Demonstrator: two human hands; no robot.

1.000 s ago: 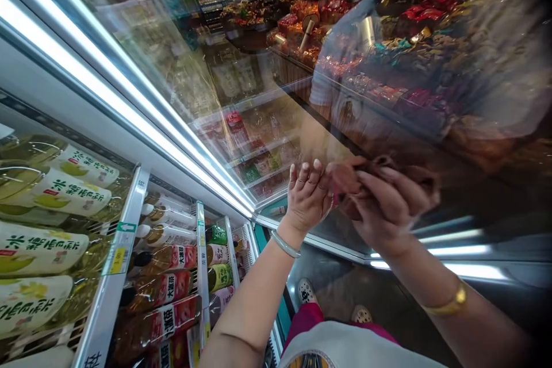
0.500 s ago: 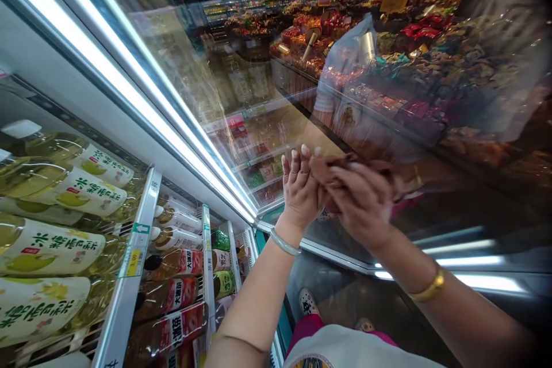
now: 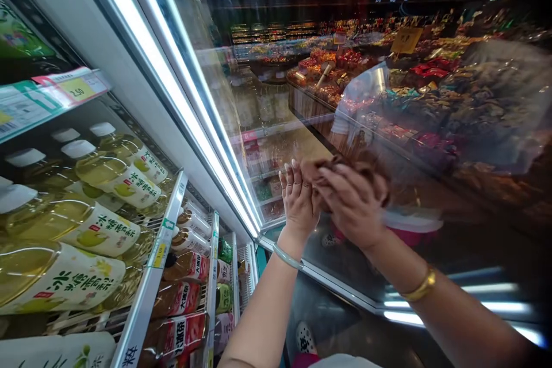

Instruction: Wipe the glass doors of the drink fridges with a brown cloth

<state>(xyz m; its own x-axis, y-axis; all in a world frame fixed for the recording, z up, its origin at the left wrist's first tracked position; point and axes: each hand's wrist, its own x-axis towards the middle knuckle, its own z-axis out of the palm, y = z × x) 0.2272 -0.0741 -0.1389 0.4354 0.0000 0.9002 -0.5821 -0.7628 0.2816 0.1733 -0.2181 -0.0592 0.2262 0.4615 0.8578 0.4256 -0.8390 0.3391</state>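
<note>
A glass door (image 3: 276, 144) of a lit drinks cooler stands open in front of me. My left hand (image 3: 298, 195), with a pale green bangle at the wrist, lies flat against the glass with its fingers stretched upward. Just right of it, my right hand (image 3: 356, 201), with a gold bangle, presses a crumpled brown cloth (image 3: 379, 175) to the glass. Its fingers are bent over the cloth, which shows above and on both sides of them.
Shelves of bottles (image 3: 106, 230) fill the left, edged by price rails (image 3: 150, 276). A bright light strip (image 3: 172, 86) runs along the cooler frame. Candy bins (image 3: 336, 69) and a person's blurred shape appear in the glass. A shoe (image 3: 305, 338) shows below.
The view has tilted upward and shifted, showing more of the shelf and ceiling lights. My right hand and the cloth have moved slightly left, nearer my left hand.
</note>
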